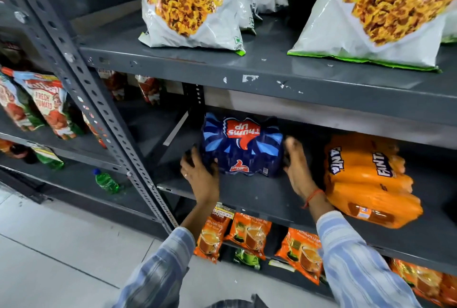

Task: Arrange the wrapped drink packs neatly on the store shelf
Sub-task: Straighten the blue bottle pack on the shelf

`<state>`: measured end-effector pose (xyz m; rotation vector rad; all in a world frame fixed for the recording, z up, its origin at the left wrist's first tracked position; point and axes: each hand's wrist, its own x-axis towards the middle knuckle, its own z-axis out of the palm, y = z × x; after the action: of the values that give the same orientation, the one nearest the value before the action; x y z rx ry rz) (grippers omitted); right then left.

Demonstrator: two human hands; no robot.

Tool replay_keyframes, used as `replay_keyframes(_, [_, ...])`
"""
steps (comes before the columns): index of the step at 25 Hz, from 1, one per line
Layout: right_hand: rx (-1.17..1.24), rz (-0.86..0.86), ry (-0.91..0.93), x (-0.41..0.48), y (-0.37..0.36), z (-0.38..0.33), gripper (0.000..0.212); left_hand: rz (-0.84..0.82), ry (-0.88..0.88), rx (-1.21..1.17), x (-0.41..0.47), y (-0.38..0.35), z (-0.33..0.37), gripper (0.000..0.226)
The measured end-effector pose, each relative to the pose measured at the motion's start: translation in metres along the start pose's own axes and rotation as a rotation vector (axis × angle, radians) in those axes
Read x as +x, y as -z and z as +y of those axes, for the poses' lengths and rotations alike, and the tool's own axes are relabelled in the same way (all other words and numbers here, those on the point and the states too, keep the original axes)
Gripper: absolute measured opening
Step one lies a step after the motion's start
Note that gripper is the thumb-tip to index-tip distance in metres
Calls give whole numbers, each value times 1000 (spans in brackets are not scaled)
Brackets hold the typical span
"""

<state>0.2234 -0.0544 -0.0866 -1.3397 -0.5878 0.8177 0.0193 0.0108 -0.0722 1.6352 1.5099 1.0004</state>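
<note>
Blue pack [242,144] left of orange pack [366,179], cupped in left hand [200,174], right hand [296,166] flat opposite; likely heavy, slick: grip ends

You're facing a shelf [249,194] of grey painted metal, matt, with paint chipped on the board above. The blue drink pack [242,145] and the orange drink pack [366,179] wear glossy, crinkled plastic film. Your sleeve [358,265] is woven cloth.

On the shelf [259,194], left hand [197,171] grips and right hand [295,166] presses the blue pack [243,145].
</note>
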Motion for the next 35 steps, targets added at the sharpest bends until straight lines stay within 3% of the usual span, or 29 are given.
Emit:
replay_keyframes(3, [82,-52,-167,27,-11,-21,82,-139,111,-164,-31,-26,23,87])
replay_keyframes(6, [-122,-27,-140,25,-19,-24,59,-239,125,-257,-13,-30,28,94])
replay_keyframes(9, [-234,87,62,-16,-17,-8,24,-343,210,-400,43,-15,37,74])
replay_keyframes(11, [-279,70,182,-54,-29,10,10,-527,290,-489,75,-4,47,55])
replay_keyframes(14, [-318,-78,211,-87,-61,31,23,-771,216,-252,115,20,66,47])
replay_keyframes(16, [-329,-97,218,-88,-71,33,22,-667,157,-105,120,34,75,51])
replay_keyframes(19, [-385,129,334,-66,-73,15,18,-332,58,-41,73,38,67,72])
replay_keyframes(22, [-429,314,280,-17,-70,-16,44,-137,12,146,9,32,46,98])
replay_keyframes(24, [-380,252,138,16,-67,-34,52,-191,-28,146,13,36,41,96])
replay_keyframes(26, [-292,130,32,37,-62,-44,43,-378,-103,72,43,53,38,87])
replay_keyframes(29, [-175,-83,-158,40,-56,-40,73,-700,-120,-56,93,86,29,81])
replay_keyframes(30, [-153,-115,-171,36,-58,-31,80,-723,-117,-63,103,94,25,82])
replay_keyframes(32, [-135,-105,-166,16,-70,-13,85,-608,-105,-107,107,103,15,75])
replay_keyframes(35, [-101,14,-81,-21,-90,2,78,-376,-136,-48,87,104,-11,39])
